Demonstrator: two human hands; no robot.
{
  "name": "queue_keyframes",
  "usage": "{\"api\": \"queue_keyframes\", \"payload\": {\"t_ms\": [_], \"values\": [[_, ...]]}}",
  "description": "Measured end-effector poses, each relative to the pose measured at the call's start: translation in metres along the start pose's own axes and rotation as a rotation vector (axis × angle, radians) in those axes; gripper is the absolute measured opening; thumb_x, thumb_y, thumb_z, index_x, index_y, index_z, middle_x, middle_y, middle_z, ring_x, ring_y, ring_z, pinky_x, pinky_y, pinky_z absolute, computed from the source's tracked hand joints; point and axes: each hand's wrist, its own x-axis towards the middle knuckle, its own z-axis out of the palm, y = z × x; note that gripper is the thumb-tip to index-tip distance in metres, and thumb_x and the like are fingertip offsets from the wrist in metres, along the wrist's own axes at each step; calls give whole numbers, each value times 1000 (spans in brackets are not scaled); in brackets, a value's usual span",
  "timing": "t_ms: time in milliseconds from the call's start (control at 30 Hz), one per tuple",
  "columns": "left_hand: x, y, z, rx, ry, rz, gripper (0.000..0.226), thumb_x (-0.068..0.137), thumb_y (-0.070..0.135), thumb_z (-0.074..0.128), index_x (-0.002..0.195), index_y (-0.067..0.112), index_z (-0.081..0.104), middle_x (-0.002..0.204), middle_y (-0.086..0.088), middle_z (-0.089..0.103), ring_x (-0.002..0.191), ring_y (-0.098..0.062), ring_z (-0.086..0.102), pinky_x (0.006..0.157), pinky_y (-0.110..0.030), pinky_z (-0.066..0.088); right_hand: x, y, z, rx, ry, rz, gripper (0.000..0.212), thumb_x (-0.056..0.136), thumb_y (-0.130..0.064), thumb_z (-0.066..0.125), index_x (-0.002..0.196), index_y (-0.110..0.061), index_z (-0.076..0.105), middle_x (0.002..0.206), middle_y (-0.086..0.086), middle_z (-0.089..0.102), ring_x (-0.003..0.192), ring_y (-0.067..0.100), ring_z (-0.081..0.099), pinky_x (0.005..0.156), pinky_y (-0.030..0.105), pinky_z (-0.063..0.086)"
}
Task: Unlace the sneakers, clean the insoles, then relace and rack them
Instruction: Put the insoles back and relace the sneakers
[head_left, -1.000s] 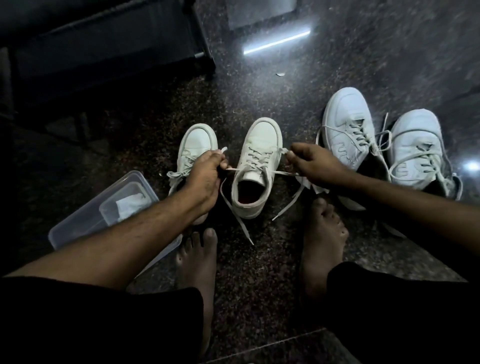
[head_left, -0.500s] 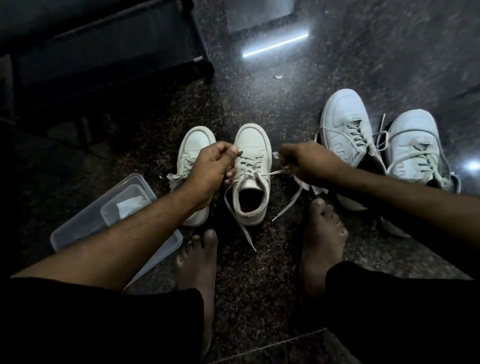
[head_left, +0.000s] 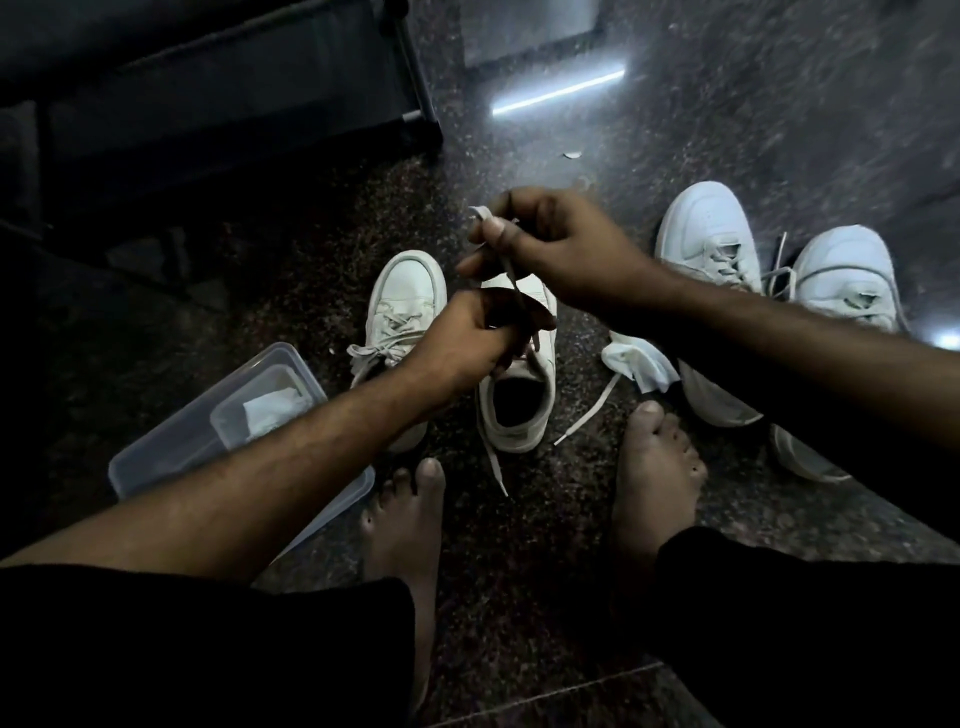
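Observation:
A white sneaker (head_left: 519, 400) stands on the dark floor between my bare feet, its opening toward me. My left hand (head_left: 467, 338) is curled over its tongue and grips the lace there. My right hand (head_left: 550, 244) is raised above the toe and pinches a lace end (head_left: 480, 214) between thumb and fingers; the lace runs down to my left hand. Two loose lace ends (head_left: 587, 410) trail on the floor. Its laced partner (head_left: 400, 306) lies just left. A second white pair (head_left: 701, 234) (head_left: 847, 275) sits at the right.
A clear plastic box (head_left: 171, 441) with a white cloth inside lies on the floor at the left. A crumpled white cloth (head_left: 639, 361) lies by my right foot. A dark shoe rack (head_left: 234, 88) stands at the upper left.
My right hand has swung from the sneaker's right side up and over its toe, lifting a lace end. My left hand has shifted right onto the tongue.

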Motion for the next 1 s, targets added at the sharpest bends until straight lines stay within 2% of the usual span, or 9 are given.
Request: {"api": "queue_keyframes", "payload": {"t_ms": [67,133,233,533,600,700,833,933,1000], "values": [[-1,2,0,-36,6,-2,24,99,-6,50,91,4,70,60,-1,56,44,-4,44,44,-17,36,-1,12,-1,3,-55,43,29,104,-18,46,119,5,54,101,15,72,94,24,71,81,43,54],[-2,2,0,-106,48,-9,25,100,-2,51,85,8,67,59,0,57,43,-6,45,43,-17,36,-7,27,-5,-110,-112,70,34,103,-28,46,126,-3,50,94,6,69,82,14,66,72,36,55],[2,0,-7,-300,140,-104,19,102,13,54,89,6,66,60,0,58,44,-9,45,44,-17,37,-20,48,-10,-353,-121,32,40,99,-36,53,133,-15,44,95,1,67,76,18,67,71,39,58],[4,4,-16,-461,134,-294,33,105,32,48,86,10,63,57,-2,52,48,-10,46,45,-21,41,-30,45,-7,-778,44,-289,38,90,-36,68,122,-20,56,99,-5,65,73,5,55,65,35,51],[4,6,-17,-438,114,-314,35,106,34,46,88,8,62,59,-3,52,48,-11,47,45,-21,42,-31,42,-7,-923,13,-336,36,92,-40,63,122,-24,55,107,-5,62,81,12,60,62,37,53],[3,10,-18,-430,44,-366,47,108,37,32,86,8,61,60,-4,56,48,-13,48,46,-23,46,-37,44,-11,-1218,-124,-442,25,98,-39,51,117,-25,58,99,1,57,78,26,61,48,39,49],[6,7,-14,-176,59,-347,45,107,42,33,104,1,52,65,-13,59,50,-21,56,55,-31,49,-41,41,-19,-1386,-134,-400,10,97,-28,54,101,-20,61,92,2,52,72,26,57,42,32,38],[3,-4,-15,172,173,-75,36,98,39,58,111,12,39,77,-6,59,61,-15,58,61,-36,52,-32,37,-21,-1404,-45,-276,12,95,-33,52,93,-22,58,92,1,53,73,28,57,47,29,31],[-3,-6,-18,374,104,132,33,93,30,67,107,16,41,79,-2,55,63,-9,51,61,-32,46,-28,35,-22,-1378,-8,-233,17,95,-38,50,94,-25,61,94,-2,58,78,27,61,51,29,33]]}}
